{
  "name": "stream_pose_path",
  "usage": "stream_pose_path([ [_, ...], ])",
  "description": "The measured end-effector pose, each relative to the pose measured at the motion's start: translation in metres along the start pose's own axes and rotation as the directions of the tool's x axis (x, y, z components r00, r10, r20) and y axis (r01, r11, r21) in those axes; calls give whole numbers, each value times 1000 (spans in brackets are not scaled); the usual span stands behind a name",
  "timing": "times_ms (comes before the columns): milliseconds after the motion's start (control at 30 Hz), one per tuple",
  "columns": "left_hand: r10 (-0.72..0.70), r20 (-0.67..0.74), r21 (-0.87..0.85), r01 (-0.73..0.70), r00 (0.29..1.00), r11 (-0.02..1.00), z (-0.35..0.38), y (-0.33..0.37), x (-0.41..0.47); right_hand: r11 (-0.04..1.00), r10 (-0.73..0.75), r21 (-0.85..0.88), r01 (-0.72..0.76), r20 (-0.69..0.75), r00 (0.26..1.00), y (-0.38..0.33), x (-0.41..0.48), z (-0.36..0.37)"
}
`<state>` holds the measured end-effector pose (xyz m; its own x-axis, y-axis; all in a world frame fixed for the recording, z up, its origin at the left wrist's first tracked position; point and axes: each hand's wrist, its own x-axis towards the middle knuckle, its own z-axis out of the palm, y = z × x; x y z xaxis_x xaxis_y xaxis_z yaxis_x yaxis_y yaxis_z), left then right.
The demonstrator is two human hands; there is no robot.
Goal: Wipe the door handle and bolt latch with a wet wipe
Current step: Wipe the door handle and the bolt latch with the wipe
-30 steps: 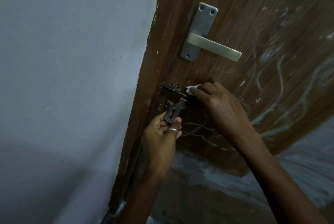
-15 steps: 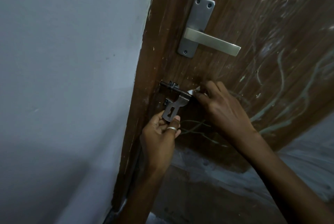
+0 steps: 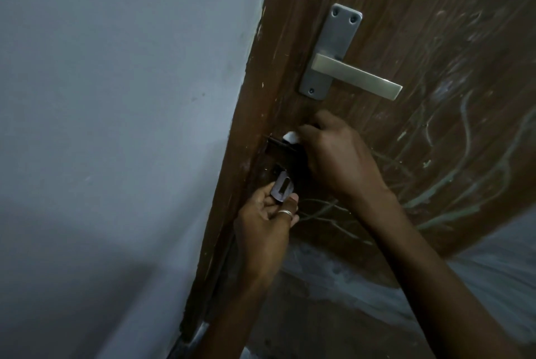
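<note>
Dark bolt latch (image 3: pixel 280 145) sits at the door (image 3: pixel 435 25) edge by the wall (image 3: pixel 116 97); right hand (image 3: pixel 339 158) pinches a white wet wipe (image 3: pixel 291 137) onto it; left hand (image 3: pixel 266 219) grips its grey hasp (image 3: pixel 282 186); door handle (image 3: pixel 356 76) apart above.

The light in here is dim and bluish. On the left stands a plain painted wall (image 3: pixel 116 126), pale grey, with a few faint marks and a darker shadow across its lower part. It meets a brown wooden door (image 3: pixel 435 25) with streaky grain. Pale scribbled lines (image 3: pixel 464 190) and smudges cover the door's right side, and small light flecks dot its edge. Below the door lies a grey floor (image 3: pixel 499 277), streaked and patchy.
</note>
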<state>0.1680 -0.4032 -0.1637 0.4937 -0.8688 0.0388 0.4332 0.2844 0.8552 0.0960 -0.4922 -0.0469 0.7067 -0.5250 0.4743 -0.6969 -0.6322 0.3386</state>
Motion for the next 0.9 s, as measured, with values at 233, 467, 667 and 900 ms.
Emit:
stream_pose_path([
  [233, 15, -3, 14, -15, 1000, 1000, -2, 0, 2, 993, -90, -71, 94, 50, 995, 1, 4, 3],
  [467, 2, -4, -7, -2, 1000, 1000, -1, 0, 2, 970, -240, -10, 243, 105, 965, 24, 9, -1],
  [667, 4, -14, -20, -4, 1000, 1000, 2, 0, -1, 923, -352, -102, 370, 157, 923, 31, 16, -4],
  [900, 6, 4, -16, -6, 1000, 1000, 1, 2, -3, 912, -310, -246, 330, 116, 944, 24, 6, -6],
])
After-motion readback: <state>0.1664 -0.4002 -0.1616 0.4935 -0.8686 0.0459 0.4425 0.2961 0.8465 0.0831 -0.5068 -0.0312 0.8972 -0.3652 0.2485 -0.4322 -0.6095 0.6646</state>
